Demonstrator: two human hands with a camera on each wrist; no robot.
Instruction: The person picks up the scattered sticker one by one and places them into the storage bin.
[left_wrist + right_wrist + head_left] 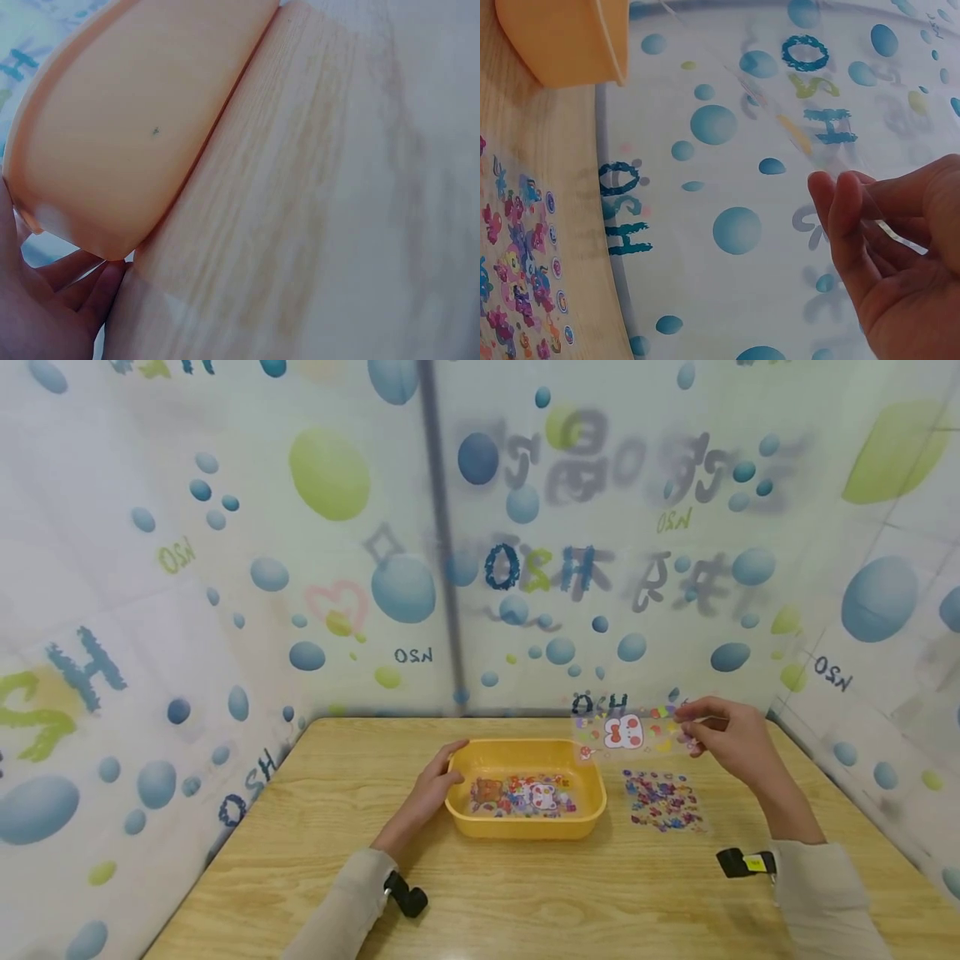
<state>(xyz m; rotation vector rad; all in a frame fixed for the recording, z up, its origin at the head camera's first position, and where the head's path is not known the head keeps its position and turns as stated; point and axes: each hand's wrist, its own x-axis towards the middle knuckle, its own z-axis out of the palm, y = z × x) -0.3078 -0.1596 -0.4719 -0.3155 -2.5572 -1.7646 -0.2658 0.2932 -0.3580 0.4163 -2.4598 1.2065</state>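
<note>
A yellow plastic basin point(525, 830) stands on the table, with sticker sheets point(542, 797) showing a bear and a white animal face lying inside. My left hand point(433, 787) grips its left end, thumb at the rim and fingers against the outside; the left wrist view shows the fingers point(97, 296) by the basin's outer wall point(127, 135). Up over the basin's right end, my right hand point(729, 745) pinches the right edge of a clear sticker sheet point(624, 732) with a white rabbit face. From the right wrist, that sheet appears nearly edge-on between thumb and fingertips.
Another transparent sticker sheet point(664, 802), crowded with small purple, pink and blue figures, lies flat on the wooden table point(330, 827) right of the basin. Curtain-like walls point(360, 560) printed with bubbles and letters enclose the table at the back and both sides.
</note>
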